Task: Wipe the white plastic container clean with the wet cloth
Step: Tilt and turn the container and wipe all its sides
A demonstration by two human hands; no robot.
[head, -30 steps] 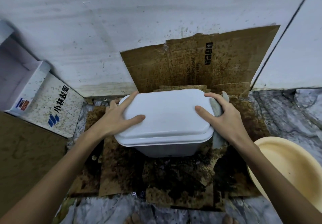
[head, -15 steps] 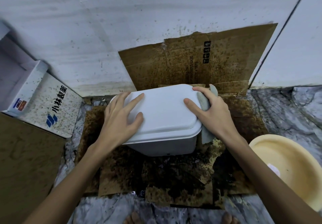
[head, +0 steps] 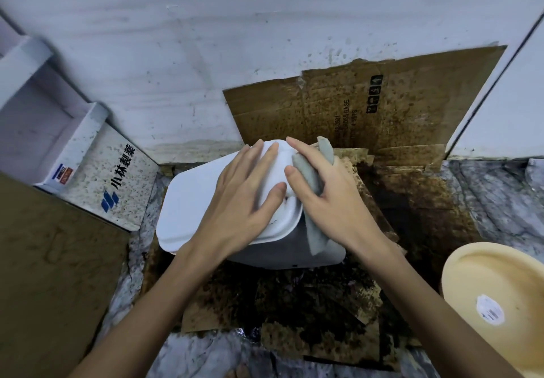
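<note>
The white container [head: 188,201] stands on the dirty cardboard sheet [head: 309,304] that lies on the floor, near the back edge of the sheet, close to the wall [head: 235,39]. One second ago it stood square to the wall, with one hand at each end of the lid. Now it is turned, so its long side runs at an angle, and both hands have come together at its right end.

The left hand [head: 250,198] lies flat on the lid, fingers straight and a little spread, and presses it down. The right hand [head: 329,198] holds the grey cloth [head: 312,201] between its curled fingers and the right end of the container; the fingers close around the cloth, and one tail of it hangs down along the side.

I judge that the turning was done to bring a new side within reach, so the wiping now passes from the lid to the right end and the side wall. The cream basin [head: 471,274] waits at the right edge of the cardboard, probably for rinsing.
</note>
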